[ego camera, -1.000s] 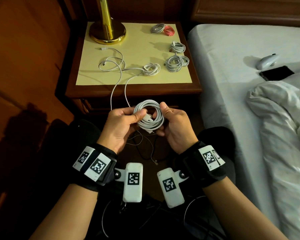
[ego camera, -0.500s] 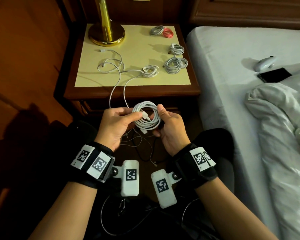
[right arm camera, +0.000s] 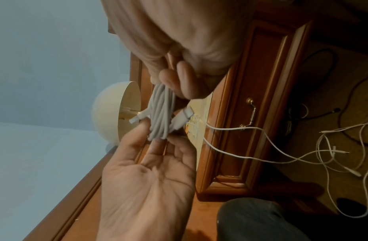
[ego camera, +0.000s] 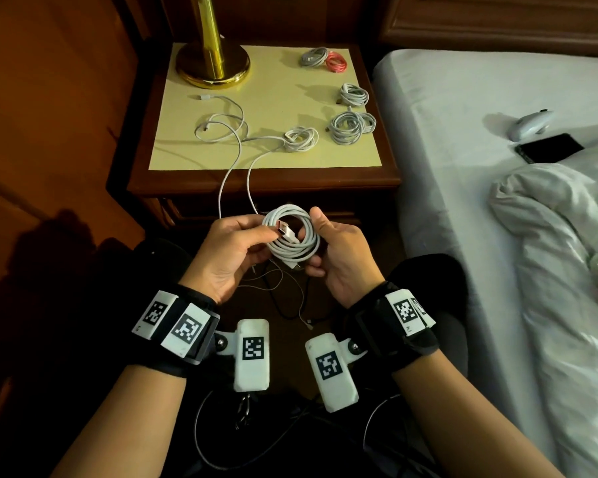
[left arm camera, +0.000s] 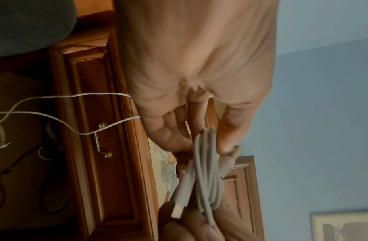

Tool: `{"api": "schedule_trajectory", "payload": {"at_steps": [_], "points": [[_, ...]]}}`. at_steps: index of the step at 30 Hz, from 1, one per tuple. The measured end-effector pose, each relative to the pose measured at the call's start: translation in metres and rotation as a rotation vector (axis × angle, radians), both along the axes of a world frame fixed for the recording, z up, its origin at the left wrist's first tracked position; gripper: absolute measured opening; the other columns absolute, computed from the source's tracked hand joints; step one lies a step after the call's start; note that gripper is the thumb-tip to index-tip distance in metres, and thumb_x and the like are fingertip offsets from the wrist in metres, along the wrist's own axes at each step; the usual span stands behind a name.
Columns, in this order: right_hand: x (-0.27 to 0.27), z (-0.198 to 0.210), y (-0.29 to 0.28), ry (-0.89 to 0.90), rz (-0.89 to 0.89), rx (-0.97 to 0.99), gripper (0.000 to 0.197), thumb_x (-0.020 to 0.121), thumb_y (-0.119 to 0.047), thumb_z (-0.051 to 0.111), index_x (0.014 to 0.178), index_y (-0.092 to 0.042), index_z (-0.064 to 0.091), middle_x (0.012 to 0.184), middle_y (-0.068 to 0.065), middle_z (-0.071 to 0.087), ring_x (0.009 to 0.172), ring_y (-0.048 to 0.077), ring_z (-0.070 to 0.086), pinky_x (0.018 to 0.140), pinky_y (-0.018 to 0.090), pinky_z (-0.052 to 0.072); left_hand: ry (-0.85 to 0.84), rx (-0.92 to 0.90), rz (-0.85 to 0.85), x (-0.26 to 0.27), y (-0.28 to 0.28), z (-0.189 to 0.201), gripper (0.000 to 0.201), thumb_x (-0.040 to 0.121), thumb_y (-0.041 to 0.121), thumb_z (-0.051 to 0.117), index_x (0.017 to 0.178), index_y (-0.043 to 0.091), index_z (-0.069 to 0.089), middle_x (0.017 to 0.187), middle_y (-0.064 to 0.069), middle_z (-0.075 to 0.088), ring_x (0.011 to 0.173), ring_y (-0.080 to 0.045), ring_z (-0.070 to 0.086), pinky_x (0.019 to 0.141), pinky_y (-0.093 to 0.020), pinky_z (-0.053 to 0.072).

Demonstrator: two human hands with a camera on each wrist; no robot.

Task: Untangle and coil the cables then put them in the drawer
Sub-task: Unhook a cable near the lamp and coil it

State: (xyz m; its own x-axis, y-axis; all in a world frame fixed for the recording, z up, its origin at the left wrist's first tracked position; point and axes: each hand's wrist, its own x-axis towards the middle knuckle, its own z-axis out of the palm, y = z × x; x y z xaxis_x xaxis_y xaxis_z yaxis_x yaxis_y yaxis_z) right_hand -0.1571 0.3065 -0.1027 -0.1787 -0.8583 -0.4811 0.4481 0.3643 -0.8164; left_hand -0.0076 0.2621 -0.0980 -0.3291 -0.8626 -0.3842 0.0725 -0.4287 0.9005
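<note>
A round coil of thick white cable [ego camera: 292,236] was held between both hands, in front of the wooden bedside desk [ego camera: 263,182] and above the floor. The left hand [ego camera: 227,251] pinched the cable's flat USB plug [ego camera: 285,231] between thumb and fingers, the plug lying across the coil's face. The right hand [ego camera: 340,251] gripped the coil's right side, thumb on the front, fingers curled behind. The right wrist view showed what the head view did not: the coil edge-on, a second white connector end [right arm camera: 135,119] sticking out beside the left fingertips [right arm camera: 144,125], and the closed wooden drawer front with its brass handle [right arm camera: 250,114]. The left wrist view, blurred, showed the same coil [left arm camera: 205,176] from the other side and one end touching the right hand at the bottom edge. On the desk top lay a loose white cable [ego camera: 228,132], two strands of it hanging over the front edge, several small coiled white cables [ego camera: 349,127], a pink coil [ego camera: 337,62] and a brass lamp base [ego camera: 213,65]. Thin tangled cables on the floor [right arm camera: 331,151] were dim in the head view, partly hidden behind the hands.
</note>
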Motion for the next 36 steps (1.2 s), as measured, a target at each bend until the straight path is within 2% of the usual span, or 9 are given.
{"api": "schedule_trajectory", "payload": {"at_steps": [5,8,11,17,23,28,32,34,36], "points": [[0.000,-0.001,0.002,0.120,-0.054,-0.034,0.037,0.097,-0.034,0.053,0.075,-0.006,0.062,0.057,0.004,0.052,0.040,0.011,0.040,0.036,0.021,0.030,0.042,0.122,-0.086,0.004,0.001,0.005,0.017,0.068,0.027,0.068,0.081,0.023,0.077,0.086,-0.001,0.073,0.079,-0.015,0.066,0.072,-0.029,0.047],[0.003,-0.001,0.003,0.226,-0.058,-0.075,0.035,0.096,-0.033,0.055,0.075,-0.006,0.062,0.056,0.005,0.052,0.040,0.012,0.041,0.036,0.021,0.031,-0.193,0.115,-0.140,-0.009,0.004,0.011,0.022,0.086,0.046,0.061,0.094,0.028,0.071,0.085,0.002,0.073,0.070,-0.013,0.068,0.066,-0.026,0.046],[0.006,0.001,0.002,0.267,-0.045,-0.122,0.030,0.096,-0.030,0.055,0.078,-0.008,0.063,0.058,0.006,0.054,0.042,0.011,0.042,0.037,0.021,0.032,-0.331,0.031,-0.097,-0.023,0.005,0.011,0.016,0.097,0.036,0.051,0.104,0.025,0.061,0.085,-0.001,0.068,0.055,-0.011,0.062,0.056,-0.024,0.043],[-0.004,0.003,-0.001,0.274,-0.016,-0.112,0.032,0.097,-0.031,0.053,0.085,-0.004,0.066,0.068,0.014,0.058,0.043,0.012,0.044,0.036,0.021,0.034,-0.113,0.061,-0.095,-0.023,0.005,0.005,0.024,0.099,0.003,0.042,0.116,0.013,0.056,0.085,-0.009,0.065,0.054,-0.014,0.059,0.055,-0.025,0.044],[-0.009,-0.002,-0.006,0.246,-0.055,-0.070,0.033,0.097,-0.031,0.053,0.089,-0.001,0.065,0.071,0.013,0.059,0.046,0.014,0.047,0.041,0.026,0.037,-0.109,-0.027,-0.052,-0.020,0.007,-0.003,0.026,0.097,0.002,0.048,0.119,0.012,0.057,0.091,-0.006,0.071,0.065,-0.011,0.065,0.065,-0.025,0.050],[-0.015,-0.004,-0.013,0.248,-0.031,-0.114,0.015,0.093,-0.015,0.060,0.095,-0.001,0.064,0.070,0.006,0.065,0.055,0.013,0.056,0.050,0.023,0.048,-0.128,-0.008,0.003,-0.025,-0.011,-0.001,0.025,0.098,0.007,0.048,0.117,0.015,0.061,0.095,-0.008,0.072,0.068,-0.014,0.066,0.073,-0.029,0.050],[-0.027,0.001,-0.034,0.314,-0.023,-0.113,0.005,0.090,-0.002,0.062,0.085,-0.003,0.062,0.070,0.012,0.062,0.051,0.013,0.055,0.048,0.021,0.048,-0.323,-0.097,-0.169,-0.027,-0.048,0.011,0.027,0.095,0.038,0.054,0.118,0.024,0.060,0.113,0.003,0.065,0.095,-0.012,0.062,0.086,-0.030,0.047],[-0.041,0.007,-0.054,0.346,-0.054,-0.107,0.009,0.088,-0.001,0.063,0.079,-0.004,0.061,0.067,0.014,0.060,0.048,0.013,0.054,0.046,0.022,0.046,-0.397,-0.177,-0.073,-0.022,-0.082,0.012,0.033,0.094,0.044,0.053,0.120,0.025,0.059,0.112,0.010,0.059,0.106,-0.009,0.054,0.090,-0.027,0.039],[-0.055,0.015,-0.074,0.362,-0.085,-0.095,0.012,0.087,-0.001,0.064,0.077,-0.004,0.060,0.063,0.011,0.060,0.046,0.013,0.053,0.044,0.022,0.044,-0.437,-0.238,0.217,-0.010,-0.124,0.005,0.035,0.087,0.040,0.061,0.117,0.022,0.063,0.113,0.007,0.061,0.106,-0.012,0.056,0.089,-0.024,0.040]]}}
